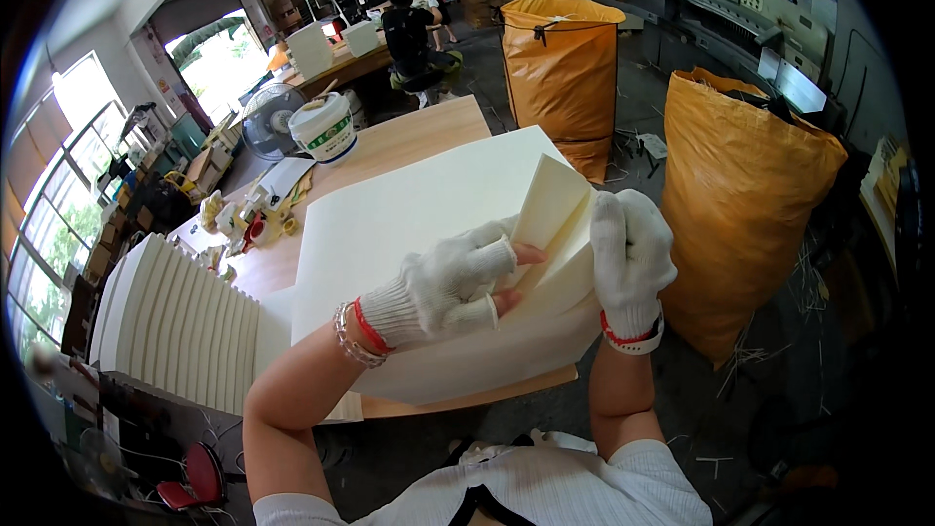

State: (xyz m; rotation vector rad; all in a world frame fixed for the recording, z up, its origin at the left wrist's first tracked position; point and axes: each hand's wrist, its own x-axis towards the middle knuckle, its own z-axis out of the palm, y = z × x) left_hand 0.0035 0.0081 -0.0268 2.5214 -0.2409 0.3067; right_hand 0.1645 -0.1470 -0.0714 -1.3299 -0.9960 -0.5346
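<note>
A stack of large cream paper or card sheets (409, 185) lies before me on the table. At its right side a cream folded sheet (551, 200) stands up with its flap bent. My left hand (433, 282), in a white knit glove with bare thumb and finger tips, reaches across the stack and grips the lower part of this fold. My right hand (631, 253), also gloved, is closed at the fold's right edge, its fingers curled in. How far the paper runs inside the right fingers is hidden.
Left of me is a long row of stacked cream pieces (180, 321). Behind the sheets stand a white bucket (323, 127), a fan (273, 122) and small clutter on the wooden table (419, 131). Two orange sacks (745, 205) stand at right. People work farther back.
</note>
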